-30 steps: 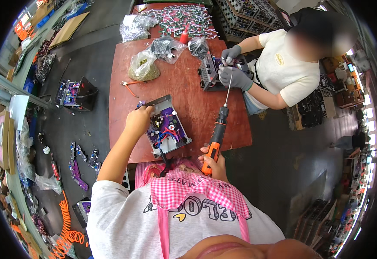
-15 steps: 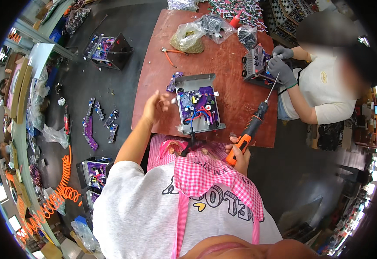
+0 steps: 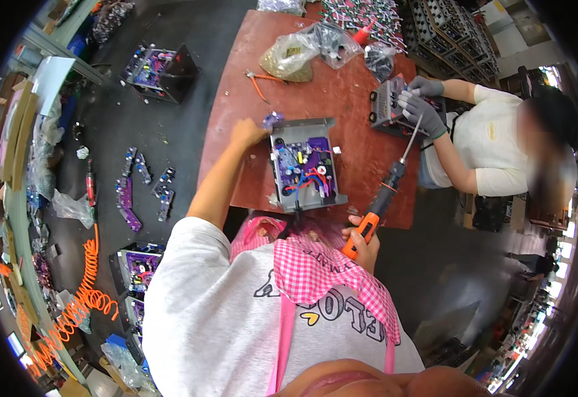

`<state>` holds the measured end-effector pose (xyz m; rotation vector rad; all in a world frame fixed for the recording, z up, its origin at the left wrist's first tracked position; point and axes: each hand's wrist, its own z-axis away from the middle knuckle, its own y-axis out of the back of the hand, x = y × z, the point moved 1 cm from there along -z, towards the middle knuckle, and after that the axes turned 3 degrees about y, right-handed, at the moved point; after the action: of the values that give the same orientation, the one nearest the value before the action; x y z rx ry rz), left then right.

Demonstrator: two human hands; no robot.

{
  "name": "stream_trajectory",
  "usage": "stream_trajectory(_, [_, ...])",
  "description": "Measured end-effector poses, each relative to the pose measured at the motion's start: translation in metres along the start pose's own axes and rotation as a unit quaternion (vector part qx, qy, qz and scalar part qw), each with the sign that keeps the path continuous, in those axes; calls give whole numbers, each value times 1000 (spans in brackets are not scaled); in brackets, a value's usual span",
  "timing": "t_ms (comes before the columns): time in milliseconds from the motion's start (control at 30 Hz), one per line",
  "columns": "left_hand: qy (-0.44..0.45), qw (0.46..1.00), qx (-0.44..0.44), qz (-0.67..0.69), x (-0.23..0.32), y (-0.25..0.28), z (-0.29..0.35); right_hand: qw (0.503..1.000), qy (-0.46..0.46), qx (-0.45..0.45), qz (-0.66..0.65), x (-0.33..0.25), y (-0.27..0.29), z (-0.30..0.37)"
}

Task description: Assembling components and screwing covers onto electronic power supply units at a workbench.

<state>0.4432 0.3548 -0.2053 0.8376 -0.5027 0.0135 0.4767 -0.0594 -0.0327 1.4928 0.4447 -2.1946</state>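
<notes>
My right hand (image 3: 363, 245) is wrapped round the orange grip of an electric screwdriver (image 3: 383, 198), whose long bit points up and away to the right. At the table's left side, my left hand (image 3: 252, 132) has its fingers closed on a small purple circuit board (image 3: 273, 120); the hand covers the board's near part. Beside that hand lies an open grey metal chassis (image 3: 286, 196). Inside the chassis sits a purple circuit board (image 3: 302, 162) with red and blue wires.
Pliers with orange handles (image 3: 257, 86) and clear bags of small parts (image 3: 293, 56) lie farther back on the red-brown table (image 3: 236, 99). Across the right side, a co-worker's gloved hands (image 3: 421, 109) work on another unit (image 3: 387, 109). Circuit boards (image 3: 127, 192) lie on the dark surface at left.
My left hand has moved away from the chassis edge onto the small purple board and closed on it. My right hand keeps the electric screwdriver nearly in place.
</notes>
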Motion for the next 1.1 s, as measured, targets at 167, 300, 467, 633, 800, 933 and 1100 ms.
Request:
stream_trajectory(167, [-38, 980, 45, 189, -6, -33, -10, 998, 30, 44, -32, 23, 7, -10])
stream_trajectory(300, [11, 881, -103, 462, -30, -35, -3, 999, 14, 13, -45, 13, -2, -9])
stream_trajectory(467, [-1, 801, 24, 598, -41, -9, 22, 998, 24, -12, -64, 20, -1, -17])
stream_trajectory(633, [-126, 759, 145, 622, -9, 49, 83, 989, 64, 53, -123, 22, -7, -24])
stream_trajectory(800, [-272, 732, 210, 589, 23, 70, 121, 997, 9, -32, -64, 21, 7, -33])
stream_trajectory(933, [-389, 733, 212, 517, 59, 65, 151, 997, 9, -38, -71, 15, 5, -33])
stream_trajectory(1100, [-438, 792, 307, 293, 87, 56, 180, 996, 25, -54, -73, -4, -2, -25])
